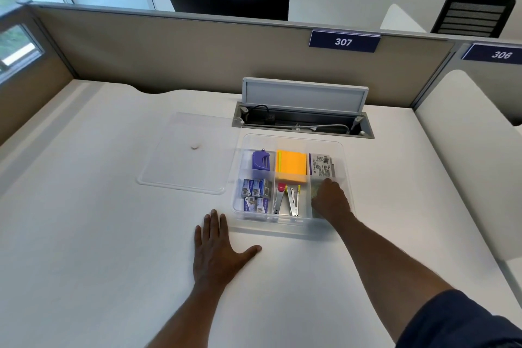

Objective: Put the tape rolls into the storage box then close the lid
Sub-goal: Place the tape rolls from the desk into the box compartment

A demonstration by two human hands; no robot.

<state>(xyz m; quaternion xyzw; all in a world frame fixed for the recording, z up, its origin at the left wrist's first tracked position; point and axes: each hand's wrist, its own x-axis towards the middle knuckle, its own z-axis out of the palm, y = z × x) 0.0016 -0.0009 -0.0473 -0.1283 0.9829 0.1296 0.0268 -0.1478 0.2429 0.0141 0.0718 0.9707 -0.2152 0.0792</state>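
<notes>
A white desk [99, 234] is filling most of the view, with a beige partition [169, 54] running along its far edge. A cable tray [302, 121] is sitting open in the desk's far side, its flap standing up. Left of centre, the clear lid [186, 155] is lying flat on the desk, off the box and just beside its left wall. The clear storage box [293, 227] is sitting open just near of the cable tray, divided into compartments. In the middle far compartment an orange pad [292, 167] is lying; near of it, staplers [288, 200] are resting. The left compartments are holding a purple tool [261, 160] and small staple boxes [255, 195].

The left hand [217, 248] is lying flat on the desk near the box's near-left corner, fingers spread, holding nothing. The right hand [330, 200] is reaching down into the box's right near compartment, fingers curled downward over something greenish; I cannot tell whether it is a tape roll or whether they are gripping it. A printed packet [322, 165] is lying just far of that hand.
</notes>
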